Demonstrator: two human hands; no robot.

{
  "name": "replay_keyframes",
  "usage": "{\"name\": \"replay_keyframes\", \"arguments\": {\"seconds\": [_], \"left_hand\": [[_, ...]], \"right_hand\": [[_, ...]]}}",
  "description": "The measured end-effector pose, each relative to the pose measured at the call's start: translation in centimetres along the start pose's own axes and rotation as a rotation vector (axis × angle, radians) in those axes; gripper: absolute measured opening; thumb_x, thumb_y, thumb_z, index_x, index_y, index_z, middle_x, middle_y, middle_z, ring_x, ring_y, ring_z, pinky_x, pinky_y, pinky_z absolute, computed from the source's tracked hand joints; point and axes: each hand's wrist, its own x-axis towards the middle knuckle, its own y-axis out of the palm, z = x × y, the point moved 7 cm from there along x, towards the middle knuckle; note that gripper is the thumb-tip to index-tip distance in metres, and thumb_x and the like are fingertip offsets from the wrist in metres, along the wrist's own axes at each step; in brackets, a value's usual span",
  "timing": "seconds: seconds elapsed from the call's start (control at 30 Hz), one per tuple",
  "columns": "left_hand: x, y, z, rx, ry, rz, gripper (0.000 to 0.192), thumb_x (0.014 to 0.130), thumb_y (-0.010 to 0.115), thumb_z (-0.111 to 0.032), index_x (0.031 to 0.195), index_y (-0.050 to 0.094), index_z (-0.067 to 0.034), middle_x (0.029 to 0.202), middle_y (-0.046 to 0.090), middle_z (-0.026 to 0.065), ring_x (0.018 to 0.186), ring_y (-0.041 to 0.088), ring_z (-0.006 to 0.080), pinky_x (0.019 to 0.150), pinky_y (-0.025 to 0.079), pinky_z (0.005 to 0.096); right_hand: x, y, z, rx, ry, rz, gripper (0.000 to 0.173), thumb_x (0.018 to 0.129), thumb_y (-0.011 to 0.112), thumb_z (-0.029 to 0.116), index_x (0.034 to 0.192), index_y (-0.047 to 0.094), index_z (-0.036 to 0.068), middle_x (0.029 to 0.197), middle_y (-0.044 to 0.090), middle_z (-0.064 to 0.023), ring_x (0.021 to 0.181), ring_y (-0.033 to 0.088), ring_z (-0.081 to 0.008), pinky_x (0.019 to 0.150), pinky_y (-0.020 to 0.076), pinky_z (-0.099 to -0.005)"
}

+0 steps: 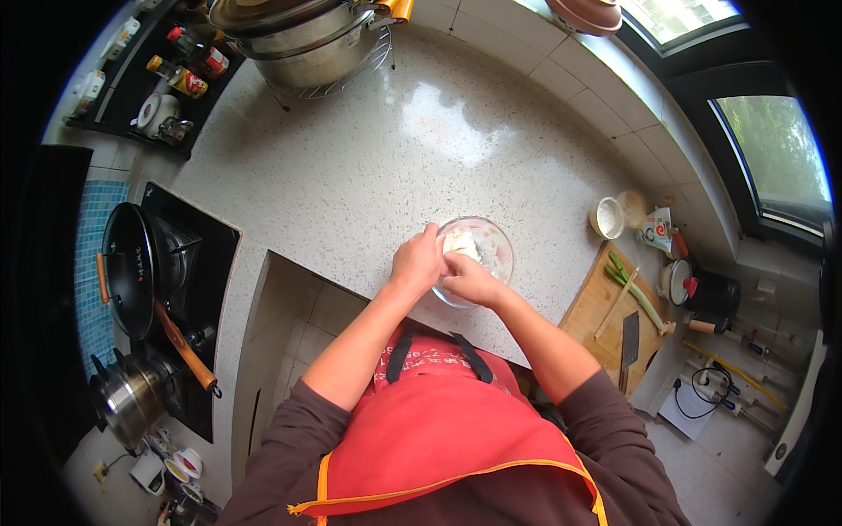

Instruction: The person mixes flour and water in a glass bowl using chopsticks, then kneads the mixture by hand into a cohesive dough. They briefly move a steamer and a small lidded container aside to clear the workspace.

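A clear glass bowl (503, 253) stands near the counter's front edge, with a lump of pale dough (462, 244) inside. My left hand (419, 258) rests at the bowl's left rim, its fingers curled over that side. Reaching into the bowl, my right hand (470, 279) has bent fingers against the near side of the dough. Both hands nearly meet there. Whether the left fingers grip the rim or the dough is hidden, and the right fingertips cannot be seen clearly.
On the right, a wooden cutting board (582, 306) bears green onions (637, 292), chopsticks (616, 304) and a cleaver (629, 342). Behind it is a small bowl of white powder (610, 218). Steamer pots (309, 59) occupy the back left. A wok (128, 269) sits on the stove at left.
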Motion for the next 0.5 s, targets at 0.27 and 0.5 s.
{"name": "replay_keyframes", "arguments": {"seconds": [0.27, 0.5], "left_hand": [[-0.8, 0.8, 1.1, -0.180, -0.085, -0.024, 0.036, 0.103, 0.051, -0.036, 0.120, 0.059, -0.005, 0.100, 0.070, 0.0271, 0.097, 0.066, 0.0474, 0.083, 0.052, 0.0531], [0.7, 0.3, 1.3, -0.086, -0.041, 0.033, 0.035, 0.103, 0.051, -0.034, 0.120, 0.058, -0.005, 0.101, 0.070, 0.0250, 0.097, 0.066, 0.0446, 0.083, 0.052, 0.0529]], "right_hand": [[-0.1, -4.5, 2.3, -0.510, 0.173, -0.364, 0.037, 0.087, 0.063, 0.015, 0.117, 0.059, -0.007, 0.110, 0.067, -0.0290, 0.106, 0.065, -0.0431, 0.092, 0.0517, -0.0502], [0.6, -3.9, -0.4, -0.110, 0.251, -0.035, 0.054, 0.077, 0.081, 0.033, 0.117, 0.066, 0.000, 0.107, 0.071, -0.0258, 0.101, 0.070, -0.0367, 0.089, 0.0533, -0.0428]]}}
